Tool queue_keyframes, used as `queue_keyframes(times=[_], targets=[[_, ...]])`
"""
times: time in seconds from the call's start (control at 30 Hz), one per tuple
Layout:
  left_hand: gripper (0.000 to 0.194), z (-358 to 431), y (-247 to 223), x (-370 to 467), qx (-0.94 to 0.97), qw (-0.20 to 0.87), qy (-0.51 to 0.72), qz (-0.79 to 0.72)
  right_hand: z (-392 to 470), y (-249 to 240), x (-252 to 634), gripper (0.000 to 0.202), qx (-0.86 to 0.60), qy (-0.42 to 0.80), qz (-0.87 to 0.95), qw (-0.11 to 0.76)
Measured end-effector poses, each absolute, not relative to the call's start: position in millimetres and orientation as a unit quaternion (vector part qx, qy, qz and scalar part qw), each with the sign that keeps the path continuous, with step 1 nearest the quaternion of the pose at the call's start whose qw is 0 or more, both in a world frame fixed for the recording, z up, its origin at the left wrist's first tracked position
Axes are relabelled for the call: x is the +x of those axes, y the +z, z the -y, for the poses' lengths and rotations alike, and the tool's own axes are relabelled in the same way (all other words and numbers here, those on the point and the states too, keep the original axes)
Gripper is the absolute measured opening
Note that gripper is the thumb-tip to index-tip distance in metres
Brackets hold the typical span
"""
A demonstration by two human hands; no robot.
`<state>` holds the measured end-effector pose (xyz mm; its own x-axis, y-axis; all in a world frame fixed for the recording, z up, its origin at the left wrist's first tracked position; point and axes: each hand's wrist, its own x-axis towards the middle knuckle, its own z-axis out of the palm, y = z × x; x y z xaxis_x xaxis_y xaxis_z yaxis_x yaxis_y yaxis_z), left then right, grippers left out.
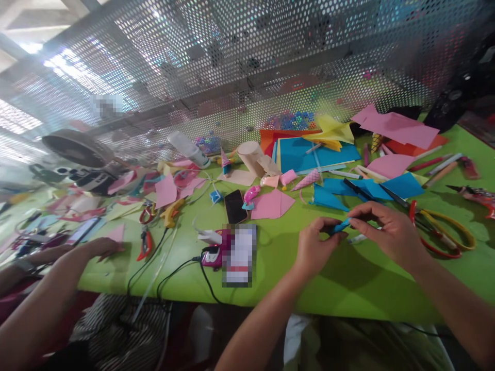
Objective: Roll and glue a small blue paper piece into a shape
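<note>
Both my hands meet over the green table [278,257], pinching a small rolled piece of blue paper [342,225] between them. My left hand [315,247] grips its left end with thumb and fingers. My right hand [382,229] holds the right end from above. A white stick-like item [358,238] lies on the table just beneath my right hand. Red-and-yellow scissors [441,232] lie right of my right hand.
Blue, pink, yellow and orange paper sheets [309,154] and paper cones [307,180] cover the far side. A black phone [235,206], a glue bottle [189,149], tape roll [251,157], cables and pliers [145,242] lie left. Another person's arm [58,278] rests at the left edge. Perforated metal screen behind.
</note>
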<state>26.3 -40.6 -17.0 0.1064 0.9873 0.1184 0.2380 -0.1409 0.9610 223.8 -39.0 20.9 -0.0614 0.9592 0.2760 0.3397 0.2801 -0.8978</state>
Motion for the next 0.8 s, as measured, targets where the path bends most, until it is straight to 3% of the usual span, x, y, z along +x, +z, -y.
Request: queue_keyframes(times=[0.1, 0.2, 0.3, 0.4, 0.5, 0.6, 0.7, 0.8], targets=[[0.027, 39.8, -18.7, 25.2, 0.556, 0.529, 0.439, -0.467, 38.6, 19.3, 224.6, 0.013, -0.496, 0.316, 0.655, 0.475], [0.047, 38.4, -20.4, 23.4, 0.515, 0.619, 0.431, -0.408, 38.2, 18.3, 225.6, 0.011, -0.491, 0.297, 0.665, 0.479], [0.06, 36.6, -20.4, 20.8, 0.51, 0.657, 0.412, -0.373, 38.2, 18.3, 226.2, 0.011, -0.482, 0.296, 0.674, 0.476], [0.06, 35.2, -19.8, 18.8, 0.514, 0.668, 0.396, -0.365, 38.3, 17.5, 226.5, 0.014, -0.48, 0.321, 0.665, 0.474], [0.044, 35.3, -19.9, 19.6, 0.536, 0.628, 0.407, -0.39, 38.4, 14.9, 226.6, 0.021, -0.484, 0.369, 0.639, 0.471], [0.021, 36.2, -21.0, 23.2, 0.605, 0.497, 0.447, -0.432, 38.1, 10.9, 225.2, 0.039, -0.496, 0.427, 0.601, 0.459], [0.021, 36.5, -23.4, 26.5, 0.673, 0.367, 0.472, -0.436, 37.2, 6.6, 222.6, 0.044, -0.517, 0.441, 0.591, 0.435], [0.023, 35.9, -24.7, 26.5, 0.695, 0.324, 0.477, -0.429, 35.9, 2.8, 221.1, 0.038, -0.526, 0.423, 0.605, 0.422]])
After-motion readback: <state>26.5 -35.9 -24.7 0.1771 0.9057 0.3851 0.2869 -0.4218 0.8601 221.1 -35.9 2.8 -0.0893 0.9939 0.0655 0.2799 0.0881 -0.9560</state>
